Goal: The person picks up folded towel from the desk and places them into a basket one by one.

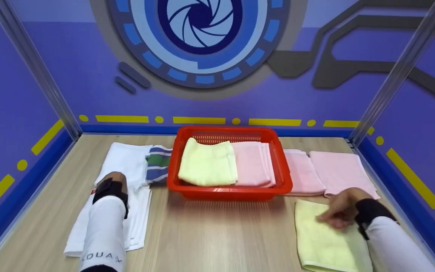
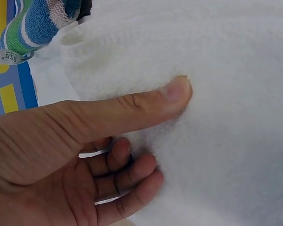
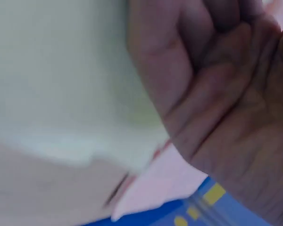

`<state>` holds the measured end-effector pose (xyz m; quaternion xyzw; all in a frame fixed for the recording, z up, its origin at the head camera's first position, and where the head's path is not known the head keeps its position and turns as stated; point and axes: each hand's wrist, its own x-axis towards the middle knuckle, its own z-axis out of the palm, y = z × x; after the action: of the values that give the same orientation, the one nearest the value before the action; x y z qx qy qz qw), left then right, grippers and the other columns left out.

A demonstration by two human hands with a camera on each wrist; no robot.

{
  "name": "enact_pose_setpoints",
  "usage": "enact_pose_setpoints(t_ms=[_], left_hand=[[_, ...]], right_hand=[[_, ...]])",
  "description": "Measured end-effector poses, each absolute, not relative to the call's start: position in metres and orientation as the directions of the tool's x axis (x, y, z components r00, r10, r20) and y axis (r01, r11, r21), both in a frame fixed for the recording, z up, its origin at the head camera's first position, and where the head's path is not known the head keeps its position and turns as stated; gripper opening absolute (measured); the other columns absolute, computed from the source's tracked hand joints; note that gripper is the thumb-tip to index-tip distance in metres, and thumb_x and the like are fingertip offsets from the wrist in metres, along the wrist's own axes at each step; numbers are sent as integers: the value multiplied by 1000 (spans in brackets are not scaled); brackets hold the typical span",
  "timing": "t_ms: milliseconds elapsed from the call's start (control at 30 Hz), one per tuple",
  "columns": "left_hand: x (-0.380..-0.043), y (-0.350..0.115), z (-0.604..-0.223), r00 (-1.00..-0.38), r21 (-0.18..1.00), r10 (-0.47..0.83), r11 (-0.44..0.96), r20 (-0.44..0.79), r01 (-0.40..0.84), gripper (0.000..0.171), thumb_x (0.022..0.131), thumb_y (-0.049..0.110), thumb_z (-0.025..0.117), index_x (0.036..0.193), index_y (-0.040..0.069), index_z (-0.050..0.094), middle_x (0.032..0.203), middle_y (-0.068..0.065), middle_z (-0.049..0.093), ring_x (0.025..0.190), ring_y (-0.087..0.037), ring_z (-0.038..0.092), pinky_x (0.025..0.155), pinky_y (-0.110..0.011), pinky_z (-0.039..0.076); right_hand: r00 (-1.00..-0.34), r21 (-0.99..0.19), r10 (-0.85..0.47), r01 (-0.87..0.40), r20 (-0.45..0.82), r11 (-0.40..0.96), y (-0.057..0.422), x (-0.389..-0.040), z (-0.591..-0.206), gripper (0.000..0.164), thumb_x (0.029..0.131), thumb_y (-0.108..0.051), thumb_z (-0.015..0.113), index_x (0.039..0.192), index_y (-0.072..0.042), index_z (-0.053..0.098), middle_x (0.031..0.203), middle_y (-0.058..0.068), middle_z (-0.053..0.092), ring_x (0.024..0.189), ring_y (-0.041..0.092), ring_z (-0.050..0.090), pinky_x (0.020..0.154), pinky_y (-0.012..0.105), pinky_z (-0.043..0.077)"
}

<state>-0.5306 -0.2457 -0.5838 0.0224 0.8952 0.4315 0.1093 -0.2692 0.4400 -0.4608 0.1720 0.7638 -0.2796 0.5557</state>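
On the left, my left hand is at a white towel below another white towel. In the left wrist view its thumb lies straight against white terry cloth, with the other fingers loosely bent beside it. The index finger is hidden. At the right, my right hand is over a folded yellow towel, fingers loosely bent and blurred. Whether they touch the cloth cannot be told. The right wrist view shows the palm beside the pale cloth.
A red basket stands at the back centre, holding a yellow towel and pink towels. Striped cloth lies to its left, pink towels to its right. Purple walls enclose the wooden table.
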Motion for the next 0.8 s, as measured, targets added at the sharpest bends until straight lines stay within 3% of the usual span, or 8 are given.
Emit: enact_pose_setpoints(t_ms=[133,233,400,467,567,700,800], left_hand=[[-531,-245,-584,-967,815,87,559,-241,-153,40,107,14,35,136,2,59,102,4,67,106,-17,61,81,-16,46],[-529,-245,-582,-954,834,82,512,-289,-208,41,107,17,34,136,3,59,101,4,67,108,-19,60,82,-17,47],[-529,-243,-576,-990,756,98,654,-102,-13,41,107,12,31,136,-1,57,114,-12,68,113,-28,61,93,-26,48],[-528,-243,-574,-991,755,87,656,-98,-17,41,108,13,32,137,0,57,117,-15,67,115,-30,61,98,-30,47],[-527,-243,-572,-986,792,64,604,-152,-83,42,108,17,33,139,4,57,115,-8,68,114,-26,60,97,-29,47],[-522,-241,-574,-963,874,42,431,-267,-223,43,108,16,31,144,7,53,103,7,67,107,-14,60,89,-18,48],[-518,-239,-575,-950,888,16,361,-311,-285,43,109,20,32,145,12,54,102,12,66,106,-11,60,88,-18,49]], right_hand=[[-276,-101,71,561,-959,821,461,-256,-455,50,88,-59,72,65,-16,72,63,-3,70,60,7,68,70,27,59],[-318,-135,31,487,-948,863,464,-251,-458,57,87,-66,69,66,-14,73,64,0,71,60,9,70,70,29,61],[-410,-197,-12,412,-912,890,444,-257,-464,59,85,-67,70,64,-12,74,60,1,70,55,11,68,61,28,59],[-437,-199,-17,376,-899,905,432,-262,-467,62,84,-69,69,65,-11,75,62,3,72,57,13,70,61,30,59],[-449,-191,-27,323,-893,927,416,-270,-467,66,82,-72,69,71,-7,78,69,9,75,62,17,73,68,36,62],[-392,-174,-38,317,-919,932,399,-277,-464,68,81,-69,72,76,-2,79,72,13,76,64,18,74,75,41,63],[-356,-154,-15,365,-934,918,389,-279,-464,66,77,-68,77,76,-1,79,67,10,74,60,17,72,76,41,63]])
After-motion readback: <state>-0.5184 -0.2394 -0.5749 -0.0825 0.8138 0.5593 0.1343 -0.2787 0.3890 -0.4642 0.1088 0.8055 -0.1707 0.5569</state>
